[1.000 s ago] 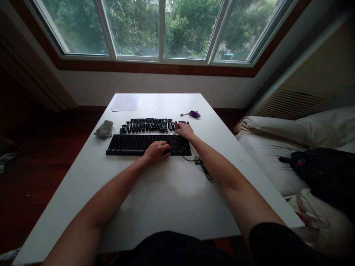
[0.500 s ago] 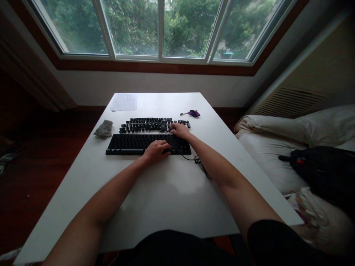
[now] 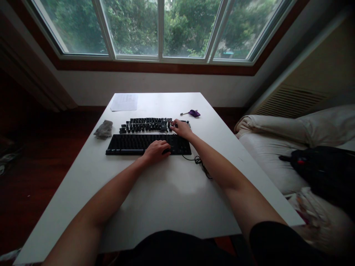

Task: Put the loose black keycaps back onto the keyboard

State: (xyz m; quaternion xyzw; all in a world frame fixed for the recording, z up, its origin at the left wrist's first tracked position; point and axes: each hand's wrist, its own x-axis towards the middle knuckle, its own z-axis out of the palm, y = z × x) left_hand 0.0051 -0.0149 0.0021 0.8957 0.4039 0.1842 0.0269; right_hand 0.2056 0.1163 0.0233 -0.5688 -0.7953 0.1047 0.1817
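A black keyboard (image 3: pixel 127 144) lies flat on the white table (image 3: pixel 155 199). My left hand (image 3: pixel 157 150) rests on its front edge right of the middle, fingers curled and thumb low, gripping the keyboard. Behind it, loose black keycaps (image 3: pixel 138 127) are laid out in rows. My right hand (image 3: pixel 181 129) is over the right part of these rows, thumb and index finger bent around what looks like a small dark keycap. The hand hides some of the caps and the keyboard's back right corner.
A grey crumpled cloth-like lump (image 3: pixel 103 129) sits left of the keycaps. Printed paper (image 3: pixel 124 102) lies at the back left. A small brush (image 3: pixel 183 114) and a purple item (image 3: pixel 194 113) lie at the back right. The coiled cable (image 3: pixel 202 164) runs beside my right forearm.
My right hand has shifted slightly up and to the right over the keycaps, uncovering a few of them. My left hand stays in place on the keyboard.
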